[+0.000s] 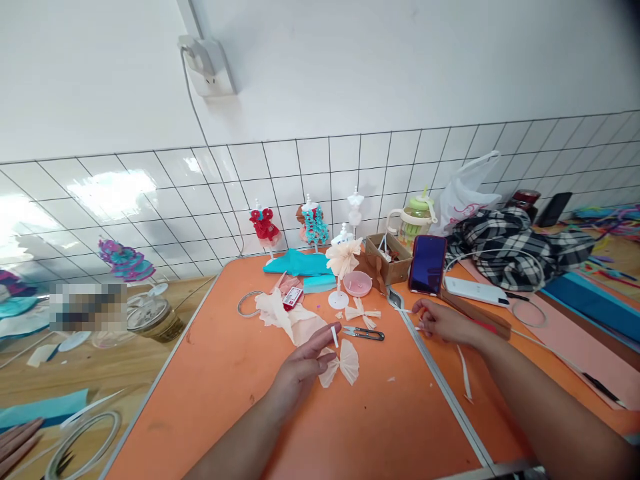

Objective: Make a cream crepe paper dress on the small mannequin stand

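Observation:
My left hand (303, 370) is over the orange table, fingers apart, with a small white strip (335, 337) at its index fingertip. It appears to cling there. Just beside that hand lies a pleated cream paper bow (349, 362). My right hand (443, 324) is closed, with a narrow white strip (406, 311) at its fingertips; another white strip (466, 375) trails below it. Between the hands are thread snips (364, 333) and a second cream bow (363, 312). Behind them stands a small dress form (343, 260) in ruffled cream paper.
Cream crepe paper (287, 317), a small red-and-white box (293, 299) and a pink bowl (357, 284) lie beyond my left hand. A phone (428, 265) leans against a cardboard box (395, 267). Plaid cloth (520, 247) is at right. Another person's hand (20, 440) shows far left.

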`<action>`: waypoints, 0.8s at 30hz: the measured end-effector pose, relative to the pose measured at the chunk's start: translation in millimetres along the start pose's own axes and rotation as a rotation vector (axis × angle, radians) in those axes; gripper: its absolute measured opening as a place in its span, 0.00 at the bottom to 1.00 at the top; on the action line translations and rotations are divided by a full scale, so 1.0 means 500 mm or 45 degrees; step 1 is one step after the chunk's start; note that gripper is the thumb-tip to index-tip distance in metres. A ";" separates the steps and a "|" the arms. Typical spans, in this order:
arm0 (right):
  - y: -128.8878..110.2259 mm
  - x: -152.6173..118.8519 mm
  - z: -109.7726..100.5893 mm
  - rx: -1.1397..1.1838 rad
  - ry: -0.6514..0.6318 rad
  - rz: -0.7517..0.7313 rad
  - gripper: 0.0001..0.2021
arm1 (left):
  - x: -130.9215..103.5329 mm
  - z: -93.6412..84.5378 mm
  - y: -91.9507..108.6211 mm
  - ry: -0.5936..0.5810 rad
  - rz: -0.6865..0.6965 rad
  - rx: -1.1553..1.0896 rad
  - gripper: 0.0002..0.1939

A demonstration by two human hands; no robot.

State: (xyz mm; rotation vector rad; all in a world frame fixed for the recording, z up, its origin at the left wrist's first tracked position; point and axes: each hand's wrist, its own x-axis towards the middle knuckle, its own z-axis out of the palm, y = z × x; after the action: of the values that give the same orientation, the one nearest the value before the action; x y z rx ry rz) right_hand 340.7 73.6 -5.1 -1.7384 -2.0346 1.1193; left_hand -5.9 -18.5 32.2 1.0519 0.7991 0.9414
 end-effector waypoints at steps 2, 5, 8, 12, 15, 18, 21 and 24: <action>0.010 0.016 0.010 -0.076 -0.028 -0.010 0.08 | -0.001 0.001 -0.003 -0.053 0.004 0.003 0.30; 0.004 0.032 0.025 -0.317 0.031 0.071 0.05 | -0.002 -0.002 -0.004 -0.085 0.027 0.042 0.29; -0.009 0.039 0.023 -0.518 0.106 0.162 0.08 | -0.001 -0.005 -0.004 -0.103 0.035 0.028 0.30; -0.045 0.019 0.015 -0.728 0.211 0.224 0.11 | 0.001 -0.011 -0.008 -0.130 0.032 -0.145 0.35; -0.111 -0.017 0.037 -0.836 0.346 0.091 0.11 | 0.004 -0.015 -0.012 -0.150 0.017 -0.336 0.37; -0.198 -0.044 0.087 -0.838 0.628 -0.603 0.11 | 0.007 -0.018 -0.013 -0.172 -0.025 -0.536 0.35; -0.261 -0.041 0.138 -0.782 0.714 -1.204 0.12 | 0.010 -0.021 -0.012 -0.218 -0.048 -0.667 0.33; -0.279 -0.021 0.172 -0.704 0.814 -1.412 0.12 | 0.011 -0.024 -0.012 -0.235 -0.056 -0.721 0.32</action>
State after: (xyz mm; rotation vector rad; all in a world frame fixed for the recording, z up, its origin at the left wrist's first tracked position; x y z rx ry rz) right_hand 187.1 30.8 33.8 -0.6343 -2.3407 -0.3123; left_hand -13.0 -10.8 22.1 0.6103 0.3636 0.9422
